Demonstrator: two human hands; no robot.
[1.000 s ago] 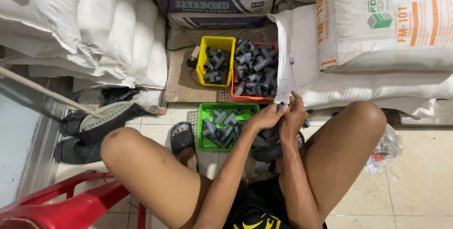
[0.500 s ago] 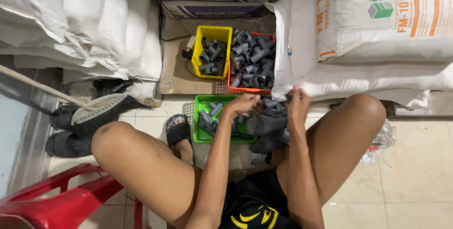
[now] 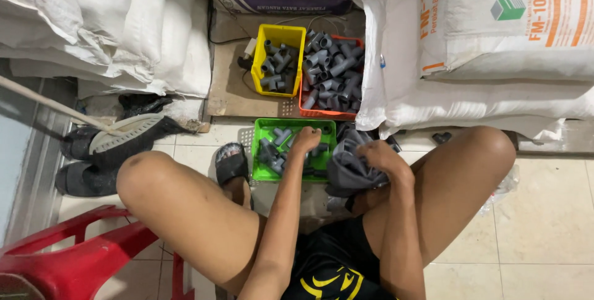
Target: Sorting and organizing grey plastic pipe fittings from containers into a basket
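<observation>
**Hands at the green bin**

Your left hand point(image 3: 306, 140) reaches into the green bin point(image 3: 263, 128) on the tiled floor between your knees, fingers curled down among the grey fittings point(image 3: 275, 148); whether it grips one cannot be told. Your right hand point(image 3: 377, 154) is clenched on a dark grey bag point(image 3: 349, 173) just beside the bin's right edge. Beyond, a yellow bin point(image 3: 296, 33) and an orange bin point(image 3: 306, 111) of the same fittings sit side by side, touching, between stacked white sacks point(image 3: 124, 21). A sandal point(image 3: 230, 164) lies left of the green bin, a red chair point(image 3: 74, 263) at lower left.
</observation>
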